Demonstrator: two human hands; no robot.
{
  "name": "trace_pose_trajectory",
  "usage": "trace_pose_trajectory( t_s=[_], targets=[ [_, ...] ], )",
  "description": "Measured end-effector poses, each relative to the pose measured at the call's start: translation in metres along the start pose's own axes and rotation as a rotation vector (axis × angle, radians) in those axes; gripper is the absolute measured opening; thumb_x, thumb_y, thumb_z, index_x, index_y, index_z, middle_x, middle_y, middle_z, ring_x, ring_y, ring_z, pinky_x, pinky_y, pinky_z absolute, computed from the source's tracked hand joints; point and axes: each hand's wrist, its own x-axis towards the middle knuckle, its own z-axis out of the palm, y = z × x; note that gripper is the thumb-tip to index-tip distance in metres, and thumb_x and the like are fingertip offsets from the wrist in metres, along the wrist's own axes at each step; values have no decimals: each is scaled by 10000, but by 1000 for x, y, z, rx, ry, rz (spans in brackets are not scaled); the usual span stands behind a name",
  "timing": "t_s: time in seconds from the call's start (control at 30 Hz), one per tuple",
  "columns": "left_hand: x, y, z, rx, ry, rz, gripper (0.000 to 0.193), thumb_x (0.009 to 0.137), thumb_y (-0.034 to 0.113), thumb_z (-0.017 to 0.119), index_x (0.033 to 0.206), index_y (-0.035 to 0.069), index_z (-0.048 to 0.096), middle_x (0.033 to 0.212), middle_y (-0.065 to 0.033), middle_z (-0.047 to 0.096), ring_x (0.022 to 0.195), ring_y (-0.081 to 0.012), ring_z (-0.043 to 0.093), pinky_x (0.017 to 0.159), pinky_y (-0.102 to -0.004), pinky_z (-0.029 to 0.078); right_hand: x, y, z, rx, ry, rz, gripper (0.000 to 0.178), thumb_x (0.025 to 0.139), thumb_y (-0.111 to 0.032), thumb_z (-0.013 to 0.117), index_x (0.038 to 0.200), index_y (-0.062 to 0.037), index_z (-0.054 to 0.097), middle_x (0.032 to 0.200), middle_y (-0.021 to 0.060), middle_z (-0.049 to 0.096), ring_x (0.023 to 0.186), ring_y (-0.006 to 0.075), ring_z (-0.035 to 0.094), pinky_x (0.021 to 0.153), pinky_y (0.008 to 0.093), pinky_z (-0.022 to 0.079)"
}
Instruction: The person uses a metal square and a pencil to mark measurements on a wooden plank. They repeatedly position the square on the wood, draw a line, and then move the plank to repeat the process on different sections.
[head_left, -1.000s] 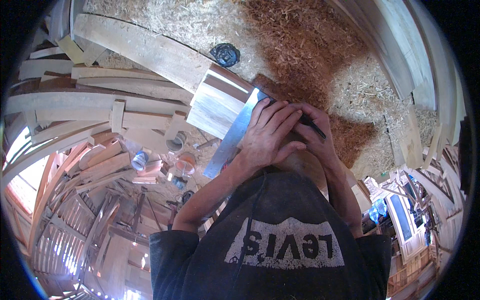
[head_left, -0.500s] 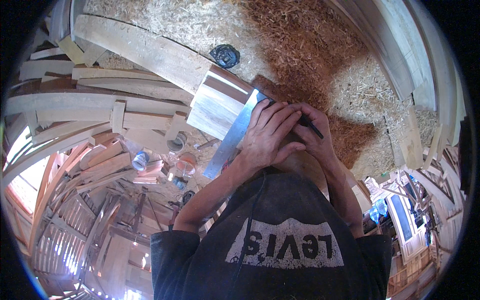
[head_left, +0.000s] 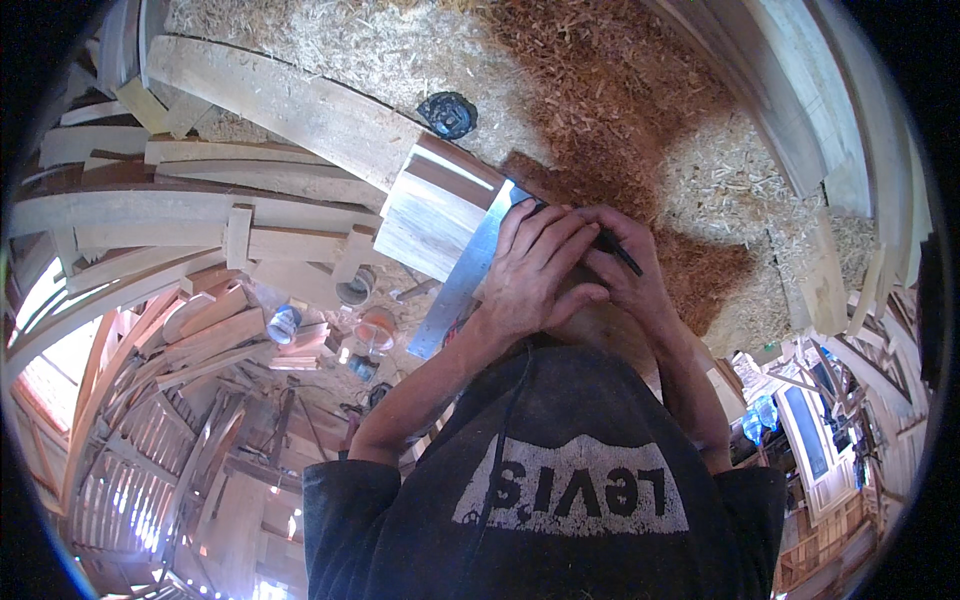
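A pale wooden board (head_left: 432,222) lies before me, and a flat metal straightedge (head_left: 458,288) crosses it at a slant. My left hand (head_left: 535,270) presses over the straightedge's far end, its fingers bent together and the thumb held apart. What lies under the palm is hidden. Close beside it on the right, my right hand (head_left: 632,265) grips a slim dark pencil-like stick (head_left: 620,252) that juts out between the fingers. The fingertips of both hands nearly meet, and the stick's working tip cannot be seen.
A long plank (head_left: 290,100) extends to the far left, near a black coiled item (head_left: 447,115). Sawdust and shavings (head_left: 600,90) cover the ground ahead. Stacked boards (head_left: 160,210) fill the left; long planks (head_left: 800,110) line the right. Small containers (head_left: 375,330) stand at the lower left.
Both hands stay nearly in place on the straightedge and board. The pencil-like stick shifts very slightly; the rest of the view barely moves.
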Motion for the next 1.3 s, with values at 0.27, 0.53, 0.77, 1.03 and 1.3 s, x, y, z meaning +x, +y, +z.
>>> trace_pose_trajectory(
  t_s=[0.27, 0.53, 0.77, 1.03, 1.3],
  targets=[
    [-4, -3, 3, -35, 53, 9, 595, 840, 488, 791, 1258, 71, 723, 1316, -144, 626, 1329, -353, 527, 1208, -560, 335, 23, -82, -47, -138, 130, 130, 203, 1025, -79, 644, 1181, 8, 741, 1120, 118, 775, 1013, 198, 727, 876, 350, 574],
    [-29, -11, 37, -633, 57, -219, 620, 958, 440, 695, 1467, 120, 541, 1407, -128, 587, 1389, -346, 496, 1195, -564, 360, 66, -78, 92, -707, -469, -291, 233, 965, -281, 723, 1093, -87, 744, 897, 137, 764, 751, 290, 725, 725, 414, 565],
    [-33, -23, 63, -431, 62, -36, 612, 969, 425, 684, 1488, 132, 547, 1461, -125, 585, 1408, -323, 502, 1173, -527, 395, 78, -72, 107, -1012, -634, -164, 355, 978, -445, 629, 1047, -108, 720, 844, 204, 740, 819, 432, 734, 743, 531, 587],
    [-26, -16, 49, -182, 210, 12, 582, 923, 471, 701, 1370, 101, 664, 1410, -170, 628, 1371, -388, 523, 1190, -546, 367, 73, -96, 113, -1256, -507, -222, 255, 947, -366, 719, 1044, -137, 777, 861, 152, 760, 839, 358, 750, 797, 470, 592],
    [-7, -4, 11, 87, 182, 47, 465, 937, 454, 695, 1226, 91, 725, 1299, -123, 655, 1343, -321, 536, 1234, -517, 330, 87, -129, 50, -1186, -178, -292, 261, 1017, -343, 651, 1130, -132, 756, 972, 161, 775, 909, 388, 747, 822, 473, 601]
  ],
)
